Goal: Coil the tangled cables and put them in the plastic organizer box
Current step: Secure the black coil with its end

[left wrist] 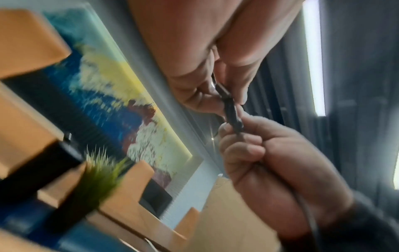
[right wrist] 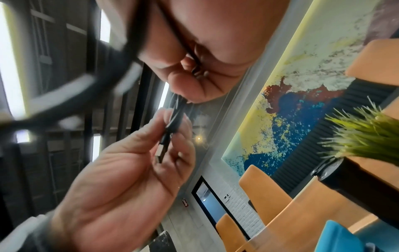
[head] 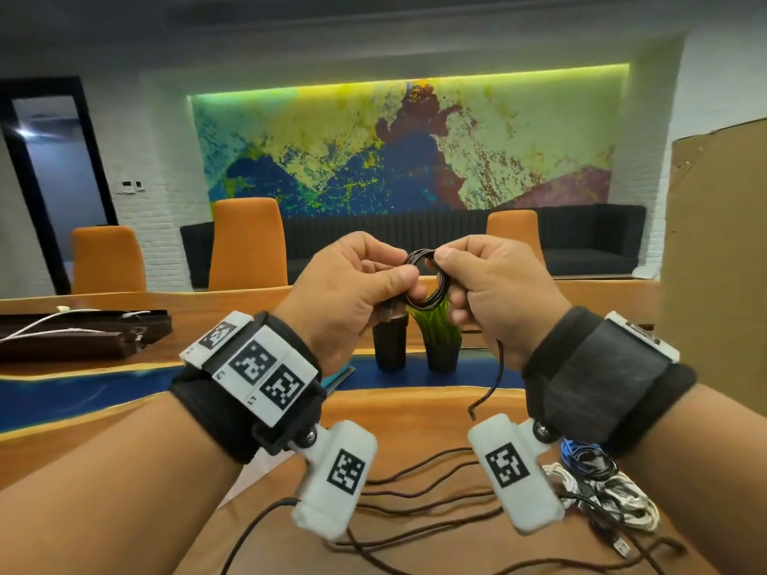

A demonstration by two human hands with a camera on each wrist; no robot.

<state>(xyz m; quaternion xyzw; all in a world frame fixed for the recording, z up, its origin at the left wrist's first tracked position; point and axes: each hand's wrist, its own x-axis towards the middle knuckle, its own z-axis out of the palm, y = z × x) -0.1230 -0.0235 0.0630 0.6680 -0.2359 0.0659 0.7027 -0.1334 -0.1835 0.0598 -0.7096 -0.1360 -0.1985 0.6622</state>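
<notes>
Both hands are raised above the wooden table [head: 415,412], with a small coil of black cable [head: 425,280] between them. My left hand [head: 404,271] pinches the coil's left side between thumb and fingers and keeps the USB plug [right wrist: 159,153] against its fingers. My right hand [head: 440,263] pinches the coil's right side, and the cable's loose tail [head: 489,388] hangs from it toward the table. In the left wrist view the coil [left wrist: 231,110] shows edge-on between the two hands. More black cable [head: 415,491] lies in loops on the table below. I cannot make out the organizer box.
A tangle of white and blue cables [head: 597,483] lies at the near right. Two black pots, one with a green plant [head: 440,338], stand on the blue strip behind the hands. Dark trays [head: 74,334] sit at the left, a cardboard sheet [head: 714,242] at the right, orange chairs beyond.
</notes>
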